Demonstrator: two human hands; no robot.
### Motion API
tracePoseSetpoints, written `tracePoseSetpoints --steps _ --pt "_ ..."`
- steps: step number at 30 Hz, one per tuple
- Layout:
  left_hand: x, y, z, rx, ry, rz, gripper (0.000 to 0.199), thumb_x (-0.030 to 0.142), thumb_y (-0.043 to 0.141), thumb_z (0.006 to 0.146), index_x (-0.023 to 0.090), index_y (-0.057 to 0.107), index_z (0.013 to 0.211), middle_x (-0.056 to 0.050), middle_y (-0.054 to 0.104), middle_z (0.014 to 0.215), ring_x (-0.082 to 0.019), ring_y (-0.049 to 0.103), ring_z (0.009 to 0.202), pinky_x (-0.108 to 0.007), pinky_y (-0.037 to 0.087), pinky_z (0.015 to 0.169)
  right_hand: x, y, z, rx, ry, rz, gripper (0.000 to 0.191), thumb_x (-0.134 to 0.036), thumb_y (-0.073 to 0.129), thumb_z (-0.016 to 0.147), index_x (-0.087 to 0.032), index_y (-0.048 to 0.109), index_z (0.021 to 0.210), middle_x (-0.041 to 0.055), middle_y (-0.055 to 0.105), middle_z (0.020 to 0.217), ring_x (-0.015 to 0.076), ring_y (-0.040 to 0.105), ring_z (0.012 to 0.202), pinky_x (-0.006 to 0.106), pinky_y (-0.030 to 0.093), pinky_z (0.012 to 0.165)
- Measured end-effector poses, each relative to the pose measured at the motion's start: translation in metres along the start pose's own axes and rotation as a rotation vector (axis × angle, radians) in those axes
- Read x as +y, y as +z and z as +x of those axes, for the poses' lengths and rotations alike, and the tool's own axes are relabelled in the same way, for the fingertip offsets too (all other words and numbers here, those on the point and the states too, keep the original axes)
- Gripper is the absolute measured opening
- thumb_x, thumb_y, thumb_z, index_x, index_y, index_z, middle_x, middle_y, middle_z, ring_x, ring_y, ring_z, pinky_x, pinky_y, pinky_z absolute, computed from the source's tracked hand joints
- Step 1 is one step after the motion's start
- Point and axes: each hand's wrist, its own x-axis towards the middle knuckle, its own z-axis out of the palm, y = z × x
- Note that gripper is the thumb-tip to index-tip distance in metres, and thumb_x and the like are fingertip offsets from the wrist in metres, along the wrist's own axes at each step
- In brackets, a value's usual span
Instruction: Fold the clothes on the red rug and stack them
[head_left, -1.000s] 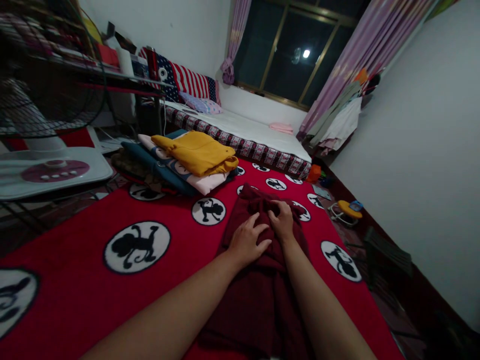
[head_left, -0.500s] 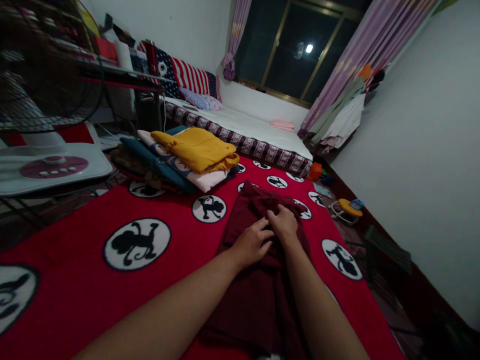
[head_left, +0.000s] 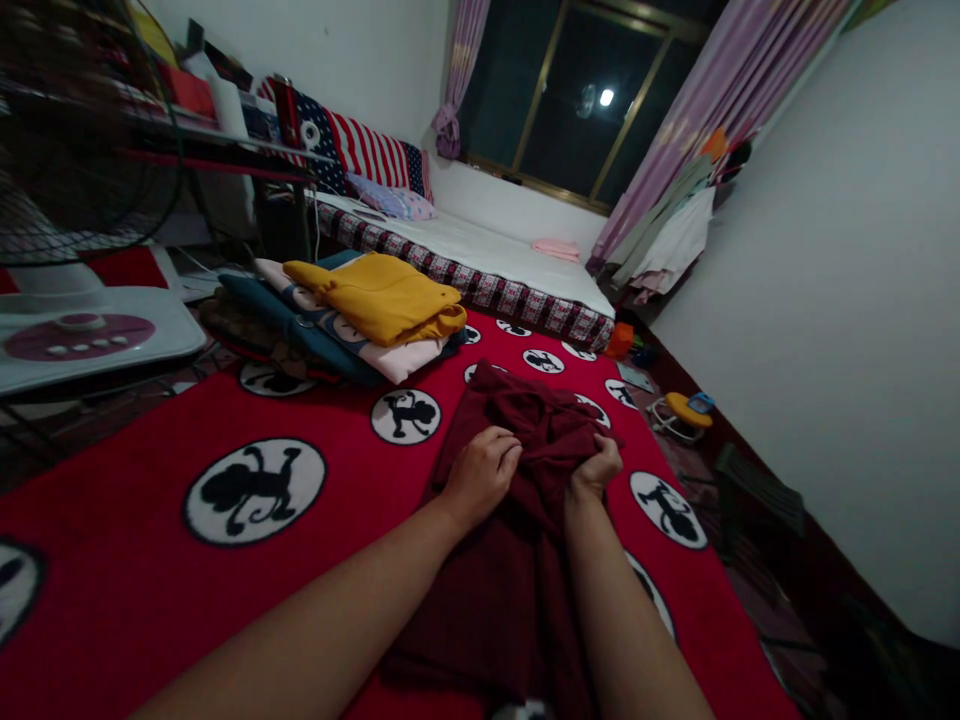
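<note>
A dark maroon garment lies lengthwise on a red blanket printed with white circles, its far end bunched into loose folds. My left hand is closed on the cloth at the left of these folds, fingers curled and their tips partly hidden. On the right edge, my right hand grips the fabric with wrapped fingers. Whether the piece is a top or something else I cannot tell. Beyond my left hand rests a pile of folded clothes, with a yellow garment uppermost.
At left stands a fan with a white and pink base, close to a cluttered desk. A second bed lies under the window. Along the right wall are a yellow stool and hanging clothes.
My hands have moved apart: the right one outward to the garment's right edge, the left slightly to the left. The bunched folds between them are spread wider. The view has shifted slightly.
</note>
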Motion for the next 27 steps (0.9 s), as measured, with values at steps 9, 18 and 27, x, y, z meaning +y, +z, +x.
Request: tracePoseSetpoints --steps 9,18,27 --pt "-0.005 -0.006 0.022 -0.140 -0.048 0.224 0.029 0.008 0.046 0.087 0.016 0.069 0.104 -0.007 0.066 0.112 -0.018 0.062 0.103 -0.028 0.048 0.095 0.008 0.001 -0.001 -0.014 0.014 0.185 0.019 -0.040 0.040 0.063 -0.022 0.046 0.059 -0.0024 0.044 0.060 0.0151 0.046 0.062 0.028 0.041 0.055" --pt "-0.015 0.012 0.048 -0.444 0.083 0.500 0.032 0.014 0.052 0.083 0.017 0.067 0.111 -0.011 0.060 0.127 -0.025 0.055 0.117 -0.036 0.044 0.100 0.016 -0.001 0.007 -0.002 0.044 0.236 0.018 -0.037 0.041 0.062 -0.022 0.048 0.058 -0.0028 0.044 0.058 0.0154 0.047 0.063 0.029 0.043 0.057" --pt "-0.020 0.014 0.088 -0.524 0.211 0.441 0.033 0.012 0.049 0.083 0.023 0.070 0.106 -0.007 0.065 0.119 -0.020 0.058 0.114 -0.032 0.044 0.100 0.022 0.002 0.010 -0.010 0.052 0.291 0.016 -0.034 0.043 0.061 -0.021 0.050 0.056 -0.0028 0.045 0.057 0.0157 0.049 0.064 0.028 0.045 0.057"
